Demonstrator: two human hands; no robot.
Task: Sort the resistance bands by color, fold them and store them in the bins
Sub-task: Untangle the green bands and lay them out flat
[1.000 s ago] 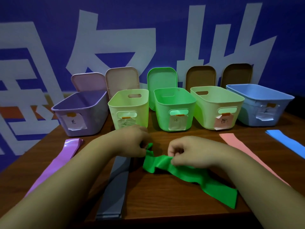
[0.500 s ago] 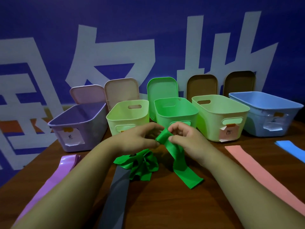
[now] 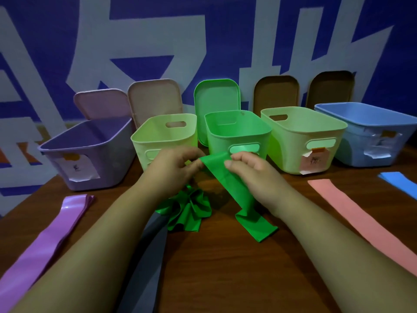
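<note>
A green resistance band (image 3: 228, 184) is lifted above the table just in front of the green bin (image 3: 237, 134). My left hand (image 3: 173, 168) pinches its upper left edge and my right hand (image 3: 250, 172) pinches the upper right edge. One end hangs down to the table at the right; the other part lies bunched under my left wrist. A purple band (image 3: 45, 240), a grey band (image 3: 144, 263), a pink band (image 3: 361, 218) and a blue band (image 3: 399, 181) lie flat on the table.
Five open bins stand in a row at the back: purple (image 3: 90, 154), pale green (image 3: 162, 136), green, pale green (image 3: 302, 136) and blue (image 3: 370, 132). Their lids lean on the blue wall behind. The wooden table (image 3: 225, 279) runs toward me.
Both hands have raised the green band off the table toward the green bin and spread its top edge apart. The camera has come closer.
</note>
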